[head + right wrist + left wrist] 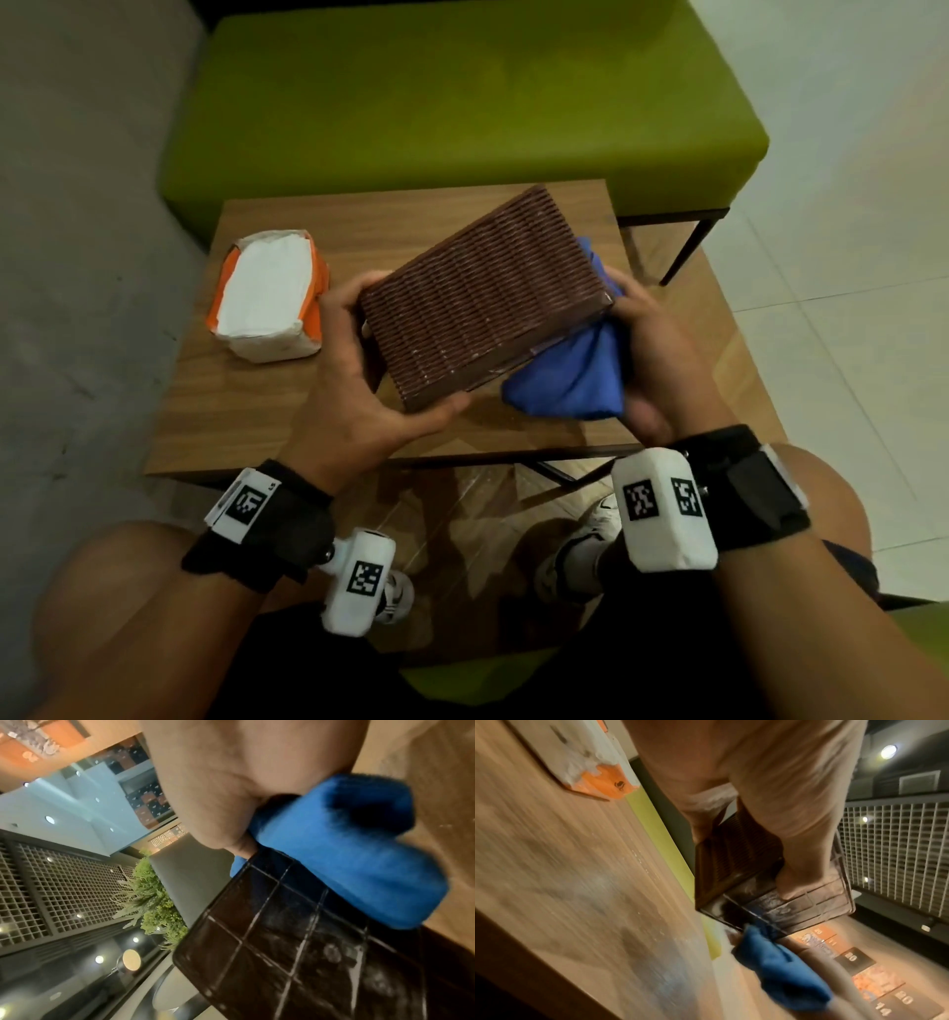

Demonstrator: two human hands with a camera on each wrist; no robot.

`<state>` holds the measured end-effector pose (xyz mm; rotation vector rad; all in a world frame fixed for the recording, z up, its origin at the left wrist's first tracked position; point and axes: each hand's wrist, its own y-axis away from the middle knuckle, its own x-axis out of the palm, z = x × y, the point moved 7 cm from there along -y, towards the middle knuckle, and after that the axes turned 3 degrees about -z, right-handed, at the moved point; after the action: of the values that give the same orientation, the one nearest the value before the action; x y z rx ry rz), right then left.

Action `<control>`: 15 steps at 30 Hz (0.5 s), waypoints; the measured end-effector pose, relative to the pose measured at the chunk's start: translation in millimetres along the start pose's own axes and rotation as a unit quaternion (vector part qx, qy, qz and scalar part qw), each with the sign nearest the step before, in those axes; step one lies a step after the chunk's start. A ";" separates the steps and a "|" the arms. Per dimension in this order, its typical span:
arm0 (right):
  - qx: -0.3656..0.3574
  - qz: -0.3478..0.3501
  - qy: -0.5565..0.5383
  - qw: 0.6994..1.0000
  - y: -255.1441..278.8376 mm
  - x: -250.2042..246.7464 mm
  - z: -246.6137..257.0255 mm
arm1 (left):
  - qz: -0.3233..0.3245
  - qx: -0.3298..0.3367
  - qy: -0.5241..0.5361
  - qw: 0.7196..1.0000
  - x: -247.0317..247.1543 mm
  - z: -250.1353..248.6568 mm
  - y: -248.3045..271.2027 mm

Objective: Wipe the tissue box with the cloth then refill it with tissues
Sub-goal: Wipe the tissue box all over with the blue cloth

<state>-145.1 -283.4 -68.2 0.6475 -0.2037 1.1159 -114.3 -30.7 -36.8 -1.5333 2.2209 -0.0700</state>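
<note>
The brown ribbed tissue box (482, 298) is lifted above the wooden table (246, 406), tilted. My left hand (359, 375) grips its near-left corner, thumb along the lower edge. In the left wrist view the box (734, 870) shows its dusty gridded face under my fingers. My right hand (642, 349) holds the blue cloth (570, 375) bunched against the box's right side. The right wrist view shows that cloth (347, 850) pressed on the dark gridded face of the box (295, 953). An opened orange pack of white tissues (269, 295) lies at the table's left.
A green upholstered bench (462, 103) stands just behind the table. Tiled floor lies to the right, grey floor to the left. My knees and shoes sit below the table's near edge.
</note>
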 end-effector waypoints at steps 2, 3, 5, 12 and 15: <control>-0.018 0.011 -0.004 1.000 1.4 3.6 6.6 | 0.013 0.001 -0.045 0.999 -3.2 8.0 -2.4; -0.034 0.004 0.015 0.999 3.5 4.9 11.2 | 0.015 -0.003 -0.076 0.997 -5.5 12.0 -5.1; -0.079 0.000 0.071 0.994 9.6 12.5 17.1 | 0.019 -0.004 -0.136 0.991 -6.1 19.0 -13.8; -0.239 -0.070 0.188 0.950 32.7 32.3 22.3 | 0.066 -0.052 -0.193 0.978 7.9 35.8 -26.6; -0.246 -0.078 0.200 0.945 34.9 32.4 14.1 | 0.090 -0.031 -0.112 0.989 13.7 22.0 -24.8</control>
<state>-159.2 -256.9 -28.6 -0.0161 -0.0728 0.9699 -88.2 -48.2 -54.0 -1.2951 2.1847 0.2187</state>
